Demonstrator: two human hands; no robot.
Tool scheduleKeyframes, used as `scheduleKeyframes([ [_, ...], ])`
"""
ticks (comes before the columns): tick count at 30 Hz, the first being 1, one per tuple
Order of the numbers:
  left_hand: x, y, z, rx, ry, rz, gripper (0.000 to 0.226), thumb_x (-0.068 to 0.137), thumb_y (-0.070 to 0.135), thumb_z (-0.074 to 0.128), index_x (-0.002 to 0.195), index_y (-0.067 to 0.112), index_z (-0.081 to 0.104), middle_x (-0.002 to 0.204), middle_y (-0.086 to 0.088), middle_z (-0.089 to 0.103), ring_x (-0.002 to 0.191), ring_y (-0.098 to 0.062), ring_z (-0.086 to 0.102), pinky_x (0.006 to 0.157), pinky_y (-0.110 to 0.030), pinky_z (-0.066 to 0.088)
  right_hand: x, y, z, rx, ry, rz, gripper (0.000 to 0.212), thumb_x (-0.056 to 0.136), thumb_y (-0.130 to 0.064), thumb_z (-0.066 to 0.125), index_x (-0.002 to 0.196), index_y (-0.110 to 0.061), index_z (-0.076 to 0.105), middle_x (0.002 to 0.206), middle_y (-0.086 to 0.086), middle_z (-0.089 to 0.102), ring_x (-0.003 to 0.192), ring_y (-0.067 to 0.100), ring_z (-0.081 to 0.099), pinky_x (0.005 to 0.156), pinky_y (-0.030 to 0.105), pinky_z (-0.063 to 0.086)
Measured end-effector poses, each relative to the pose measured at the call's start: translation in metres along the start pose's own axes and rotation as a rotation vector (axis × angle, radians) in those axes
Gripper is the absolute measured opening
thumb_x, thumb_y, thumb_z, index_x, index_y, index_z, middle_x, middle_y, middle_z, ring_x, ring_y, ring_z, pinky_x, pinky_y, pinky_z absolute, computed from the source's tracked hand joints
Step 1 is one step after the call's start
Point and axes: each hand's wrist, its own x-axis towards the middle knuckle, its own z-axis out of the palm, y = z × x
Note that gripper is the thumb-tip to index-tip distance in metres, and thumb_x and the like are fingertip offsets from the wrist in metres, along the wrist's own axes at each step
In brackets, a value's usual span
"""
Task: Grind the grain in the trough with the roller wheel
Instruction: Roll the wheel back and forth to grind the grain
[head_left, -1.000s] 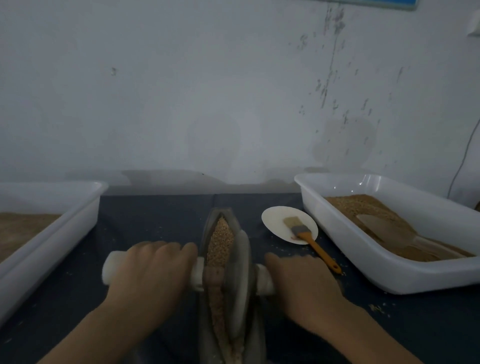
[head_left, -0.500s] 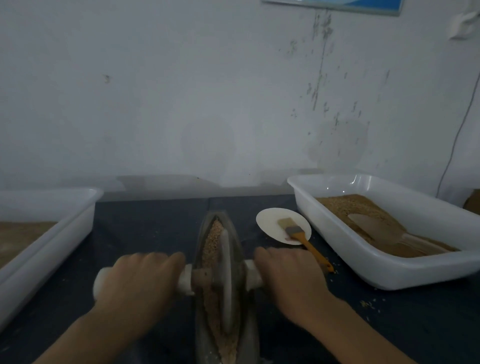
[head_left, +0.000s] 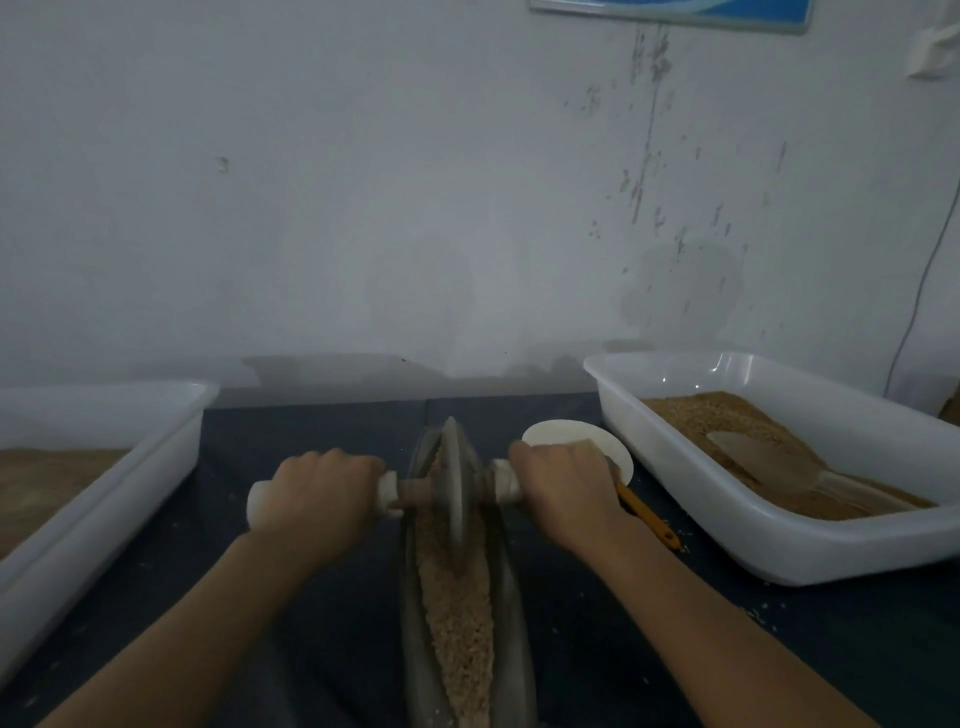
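Dark-covered bench (head_left: 322, 623) against a scuffed pale wall. Trough (head_left: 514, 613), centre: coarse grain (head_left: 457, 597) along its length, grinding judged unfinished. Roller wheel (head_left: 453, 493) upright toward the trough's far end; left hand (head_left: 317, 493) and right hand (head_left: 563, 486) each grip an axle handle. Right of trough: tub (head_left: 779, 551) of grain with scoop (head_left: 763, 460). Left of trough: tub (head_left: 104, 493), brown contents.

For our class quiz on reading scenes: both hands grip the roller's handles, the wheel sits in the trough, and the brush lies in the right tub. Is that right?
Not quite. The head view shows the brush lying on the table, its head on the small plate, beside the right tub. The rest stands.
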Motion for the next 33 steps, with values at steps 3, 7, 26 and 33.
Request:
scheduleKeyframes([
  [3, -0.016, 0.002, -0.007, 0.015, -0.016, 0.029, 0.022, 0.083, 0.046, 0.053, 0.078, 0.035, 0.035, 0.074, 0.012, 0.046, 0.068, -0.011, 0.049, 0.061, -0.028, 0.034, -0.018, -0.001, -0.01, 0.067, -0.03, -0.023, 0.017, 0.084, -0.028, 0.064, 0.092, -0.023, 0.051, 0.08, -0.001, 0.065, 0.068, 0.019, 0.061, 0.053, 0.03, 0.036],
  [7, -0.069, 0.005, -0.017, 0.021, 0.015, 0.055, 0.029, 0.079, 0.055, 0.051, 0.075, 0.037, 0.029, 0.067, 0.012, 0.038, 0.071, -0.009, 0.055, 0.058, -0.029, 0.028, -0.065, -0.009, -0.035, 0.101, -0.004, -0.041, 0.037, 0.057, -0.023, 0.083, 0.073, -0.024, 0.05, 0.061, -0.006, 0.057, 0.05, 0.013, 0.055, 0.043, 0.031, 0.045],
  [26, -0.036, 0.002, 0.004, -0.026, -0.008, -0.026, 0.021, 0.084, 0.045, 0.054, 0.081, 0.033, 0.037, 0.079, 0.009, 0.056, 0.072, -0.015, 0.059, 0.061, -0.03, 0.041, -0.026, -0.01, -0.026, -0.022, -0.105, -0.065, 0.023, 0.083, -0.022, 0.066, 0.098, -0.022, 0.049, 0.086, -0.001, 0.063, 0.073, 0.017, 0.061, 0.062, 0.031, 0.048],
  [33, -0.084, 0.016, -0.043, 0.1, 0.11, 0.165, 0.044, 0.06, 0.043, 0.078, 0.069, 0.031, 0.036, 0.058, 0.007, 0.049, 0.049, -0.015, 0.053, 0.048, -0.026, 0.021, -0.087, -0.009, -0.041, 0.084, -0.233, -0.005, 0.046, 0.074, -0.036, 0.067, 0.074, -0.034, 0.021, 0.066, -0.01, 0.046, 0.06, 0.01, 0.052, 0.053, 0.031, 0.045],
])
